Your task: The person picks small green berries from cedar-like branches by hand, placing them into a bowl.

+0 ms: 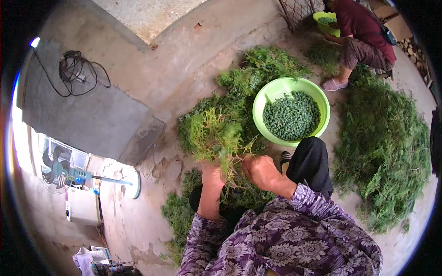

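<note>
A leafy evergreen branch (214,133), yellow-green at its tips, rises from my left hand (213,174), which is closed around its lower part. The foliage hides most of those fingers. Just to the right, my right hand (262,171) is curled closed beside thin twigs of the branch; its fingertips are turned away, so what they hold is hidden. Beyond my right hand stands a light green basin (258,120) with a slotted strainer edge. Many small round green berries (294,115) lie in it.
Cut evergreen branches (271,64) lie behind the basin, with a larger heap (382,147) at right. A person (368,37) sits at upper right with another green basin (317,17). At left are a concrete slab (87,115), a coiled cable (76,69) and a fan (60,168).
</note>
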Demonstrator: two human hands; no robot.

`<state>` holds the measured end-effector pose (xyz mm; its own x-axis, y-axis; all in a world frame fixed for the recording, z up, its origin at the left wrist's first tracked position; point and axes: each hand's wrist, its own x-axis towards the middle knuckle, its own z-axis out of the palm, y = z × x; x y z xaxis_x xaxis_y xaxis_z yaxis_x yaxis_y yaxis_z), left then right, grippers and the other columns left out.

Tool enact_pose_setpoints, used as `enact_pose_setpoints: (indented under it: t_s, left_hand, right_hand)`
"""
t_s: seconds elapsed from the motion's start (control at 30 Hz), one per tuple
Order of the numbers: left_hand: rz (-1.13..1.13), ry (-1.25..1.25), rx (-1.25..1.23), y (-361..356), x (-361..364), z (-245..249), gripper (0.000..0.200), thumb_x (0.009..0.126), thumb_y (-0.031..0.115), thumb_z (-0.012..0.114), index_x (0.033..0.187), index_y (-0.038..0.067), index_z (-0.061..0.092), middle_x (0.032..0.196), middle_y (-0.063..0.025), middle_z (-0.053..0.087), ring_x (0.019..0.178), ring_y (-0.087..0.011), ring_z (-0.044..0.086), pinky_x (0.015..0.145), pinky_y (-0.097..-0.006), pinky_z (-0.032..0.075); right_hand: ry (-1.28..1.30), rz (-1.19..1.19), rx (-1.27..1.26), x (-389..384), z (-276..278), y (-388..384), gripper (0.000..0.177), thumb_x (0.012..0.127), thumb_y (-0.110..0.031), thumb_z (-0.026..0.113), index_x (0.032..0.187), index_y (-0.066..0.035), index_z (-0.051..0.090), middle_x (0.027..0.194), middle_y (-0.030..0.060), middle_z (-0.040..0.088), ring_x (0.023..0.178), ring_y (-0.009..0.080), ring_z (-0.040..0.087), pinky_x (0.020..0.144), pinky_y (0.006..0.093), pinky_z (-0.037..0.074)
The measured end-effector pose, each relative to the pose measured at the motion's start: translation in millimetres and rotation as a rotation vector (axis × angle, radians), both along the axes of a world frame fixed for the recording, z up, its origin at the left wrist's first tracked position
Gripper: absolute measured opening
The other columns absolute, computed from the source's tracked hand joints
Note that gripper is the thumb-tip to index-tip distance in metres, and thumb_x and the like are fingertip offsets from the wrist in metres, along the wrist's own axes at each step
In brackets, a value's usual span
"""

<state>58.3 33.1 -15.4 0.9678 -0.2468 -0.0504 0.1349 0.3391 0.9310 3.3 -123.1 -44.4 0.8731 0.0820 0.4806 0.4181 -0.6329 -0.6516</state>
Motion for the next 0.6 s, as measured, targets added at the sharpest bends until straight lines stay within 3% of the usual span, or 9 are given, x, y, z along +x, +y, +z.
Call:
enact_pose_setpoints:
  t_s: [0.07, 0.13, 0.17, 0.27, 0.33, 0.47, 0.53, 0.57, 0.6]
  left_hand:
    - [-0.074, 0.078, -0.178, 9, 4, -8, 0.036, 0.088, 0.022, 0.047, 0.118, 0.003, 0.042, 0.112, -0.0126, 0.053, 0.100, -0.0220, 0.055, 0.078, -0.0274, 0.050]
    - [-0.175, -0.475, 0.675, 12, 4, -8, 0.044, 0.089, 0.027, 0.045, 0.124, 0.001, 0.037, 0.122, -0.0171, 0.045, 0.106, -0.0245, 0.050, 0.081, -0.0266, 0.049]
    - [-0.175, -0.475, 0.675, 11, 4, -7, 0.044, 0.089, 0.027, 0.045, 0.124, 0.001, 0.037, 0.122, -0.0171, 0.045, 0.106, -0.0245, 0.050, 0.081, -0.0266, 0.049]
    - [-0.332, -0.143, -0.098, 1, 3, -6, 0.061, 0.083, 0.041, 0.052, 0.123, -0.003, 0.037, 0.122, -0.0209, 0.044, 0.111, -0.0291, 0.046, 0.090, -0.0379, 0.041]
    - [-0.308, -0.085, -0.107, -5, -4, 1, 0.064, 0.079, 0.041, 0.057, 0.120, -0.004, 0.039, 0.121, -0.0210, 0.045, 0.113, -0.0301, 0.045, 0.096, -0.0415, 0.034]
    - [-0.297, -0.130, -0.065, -11, -5, 5, 0.045, 0.078, 0.030, 0.059, 0.107, -0.002, 0.047, 0.094, -0.0152, 0.056, 0.088, -0.0261, 0.053, 0.078, -0.0352, 0.041]
    - [-0.471, 0.022, -0.390, -3, 5, -6, 0.032, 0.076, 0.011, 0.061, 0.105, 0.001, 0.050, 0.088, -0.0110, 0.059, 0.084, -0.0228, 0.058, 0.073, -0.0336, 0.047]
    - [-0.468, 0.024, -0.390, 0, 5, -11, 0.032, 0.076, 0.011, 0.061, 0.105, 0.001, 0.050, 0.088, -0.0110, 0.059, 0.084, -0.0228, 0.058, 0.073, -0.0336, 0.047]
    - [-0.282, 0.030, -0.293, -2, 1, -7, 0.030, 0.076, 0.007, 0.061, 0.103, 0.002, 0.051, 0.088, -0.0088, 0.058, 0.081, -0.0207, 0.057, 0.070, -0.0319, 0.048]
  right_hand:
    - [-0.049, -0.020, 0.031, 0, -3, 3, 0.008, 0.073, -0.008, 0.054, 0.069, -0.002, 0.051, 0.055, 0.0178, 0.050, 0.052, 0.0359, 0.053, 0.045, 0.0419, 0.041]
    - [-0.030, 0.013, 0.012, 2, -4, 1, 0.007, 0.072, -0.007, 0.054, 0.070, -0.002, 0.051, 0.056, 0.0177, 0.050, 0.053, 0.0360, 0.053, 0.046, 0.0420, 0.041]
    - [-0.011, 0.047, -0.007, 2, -5, 0, 0.006, 0.072, -0.006, 0.054, 0.072, -0.001, 0.051, 0.056, 0.0177, 0.050, 0.053, 0.0361, 0.053, 0.046, 0.0422, 0.041]
    - [0.019, 0.038, 0.002, 2, -6, 3, 0.007, 0.070, -0.006, 0.055, 0.073, -0.002, 0.051, 0.057, 0.0174, 0.051, 0.054, 0.0365, 0.053, 0.047, 0.0426, 0.041]
    - [0.008, 0.040, -0.033, 4, -9, 5, 0.008, 0.068, -0.006, 0.053, 0.074, -0.001, 0.051, 0.058, 0.0168, 0.052, 0.055, 0.0358, 0.054, 0.048, 0.0426, 0.042]
    - [0.061, 0.023, -0.094, 3, -6, 9, 0.015, 0.072, -0.009, 0.052, 0.084, 0.000, 0.055, 0.063, 0.0161, 0.055, 0.058, 0.0355, 0.056, 0.050, 0.0433, 0.044]
    - [0.112, 0.055, -0.072, 4, -7, 7, 0.019, 0.074, -0.013, 0.054, 0.088, 0.001, 0.056, 0.066, 0.0168, 0.057, 0.060, 0.0351, 0.057, 0.052, 0.0433, 0.045]
    - [0.163, 0.086, -0.051, 4, -8, 5, 0.023, 0.077, -0.017, 0.055, 0.092, 0.001, 0.058, 0.069, 0.0175, 0.058, 0.061, 0.0347, 0.057, 0.053, 0.0433, 0.045]
    - [0.164, 0.088, -0.051, 5, -8, -1, 0.023, 0.077, -0.017, 0.055, 0.092, 0.001, 0.058, 0.069, 0.0175, 0.058, 0.061, 0.0347, 0.057, 0.053, 0.0433, 0.045]
